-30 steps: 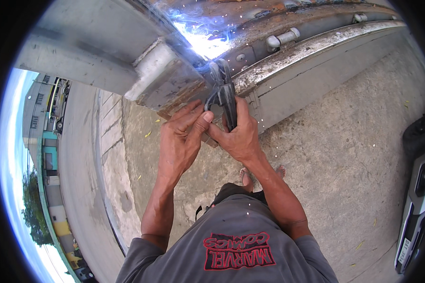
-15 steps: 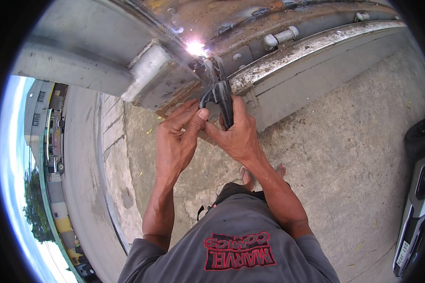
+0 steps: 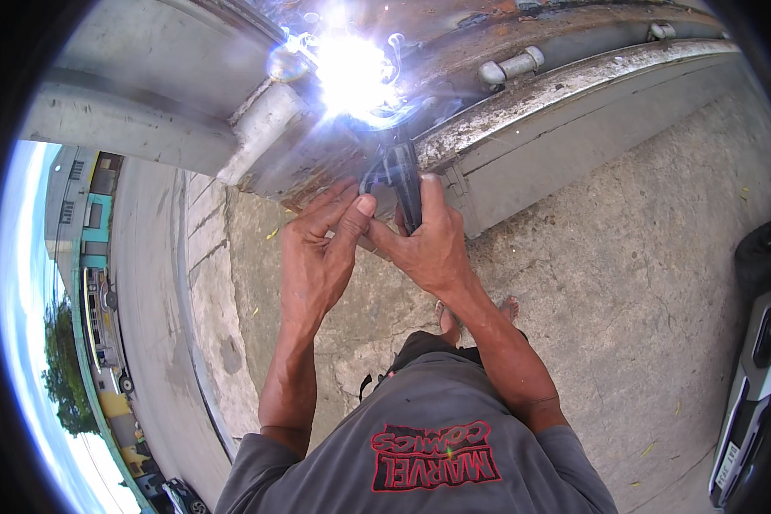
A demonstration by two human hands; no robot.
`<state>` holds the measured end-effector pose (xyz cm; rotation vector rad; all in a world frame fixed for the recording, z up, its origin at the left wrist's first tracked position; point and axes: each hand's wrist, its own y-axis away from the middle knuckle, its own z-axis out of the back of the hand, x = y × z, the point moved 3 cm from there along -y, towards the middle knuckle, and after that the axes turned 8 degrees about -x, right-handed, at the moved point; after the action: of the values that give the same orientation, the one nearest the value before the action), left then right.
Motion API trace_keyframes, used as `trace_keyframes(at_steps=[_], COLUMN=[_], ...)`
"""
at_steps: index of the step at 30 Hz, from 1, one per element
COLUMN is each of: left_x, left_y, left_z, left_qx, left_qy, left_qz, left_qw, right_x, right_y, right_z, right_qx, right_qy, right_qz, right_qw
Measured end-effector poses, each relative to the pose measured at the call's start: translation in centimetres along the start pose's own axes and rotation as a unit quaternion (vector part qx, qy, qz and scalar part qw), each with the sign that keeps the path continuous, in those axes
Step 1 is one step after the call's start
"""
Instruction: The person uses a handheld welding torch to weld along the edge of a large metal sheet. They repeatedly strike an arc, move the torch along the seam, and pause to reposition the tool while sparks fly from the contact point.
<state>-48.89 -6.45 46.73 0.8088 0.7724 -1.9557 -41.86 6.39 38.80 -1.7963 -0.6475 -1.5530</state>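
Observation:
A black welding electrode holder (image 3: 405,190) points up toward a steel frame, its handle wrapped by my right hand (image 3: 433,248). My left hand (image 3: 317,244) is closed at the holder's curved lever, thumb and fingertips against it and close to my right thumb. Its fingers also lie along the lower edge of the grey steel beam (image 3: 270,128). Beyond the holder's jaws burns a blinding white-blue welding arc (image 3: 355,73), with wisps of smoke around it. The glare hides the jaws' tip, any rod and the joint.
Rusty steel plate (image 3: 454,21) lies behind the arc. A hinge-like cylinder (image 3: 512,66) sits on the grey metal panel (image 3: 574,128) at right. Below is cracked concrete (image 3: 591,283). A parked vehicle (image 3: 754,377) stands far right; a road (image 3: 150,283) runs at left.
The arc has flared from a small pinkish glow to a large white-blue glare, now covering the holder's jaws. Both hands keep nearly the same position. Vehicles at far left have shifted.

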Motion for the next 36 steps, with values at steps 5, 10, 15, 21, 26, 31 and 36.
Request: trace_keyframes(at_steps=[5,10,15,21,26,31,36], left_x=[-0.7,-0.5,-0.3,-1.0,2.5,12.7,21.9], left_y=[0.2,0.3,0.3,1.5,7.7,14.6,23.2], left_z=[0.1,0.1,0.0,-0.2,0.2,-2.1,-4.7], left_qx=[0.006,-0.007,-0.013,-0.012,-0.044,0.042,0.302], left_qy=[0.001,0.001,0.005,0.011,-0.01,-0.135,-0.268], left_qz=[0.023,0.002,-0.003,0.013,0.024,0.147,0.247], left_qw=[1.0,1.0,1.0,1.0,0.999,0.979,0.881], right_x=[0.2,0.4,0.3,-0.2,-1.9,-3.7,-6.8], right_y=[0.0,0.0,0.1,0.1,1.7,4.2,9.6], right_z=[0.0,0.1,-0.1,0.4,2.2,4.4,6.8], right_qx=[0.002,0.007,-0.015,-0.018,-0.091,-0.071,0.024], right_qy=[0.001,0.012,-0.001,-0.009,-0.18,-0.174,-0.026], right_qz=[0.002,-0.008,0.012,-0.001,0.034,0.02,0.088], right_qw=[1.0,1.0,1.0,1.0,0.979,0.982,0.995])
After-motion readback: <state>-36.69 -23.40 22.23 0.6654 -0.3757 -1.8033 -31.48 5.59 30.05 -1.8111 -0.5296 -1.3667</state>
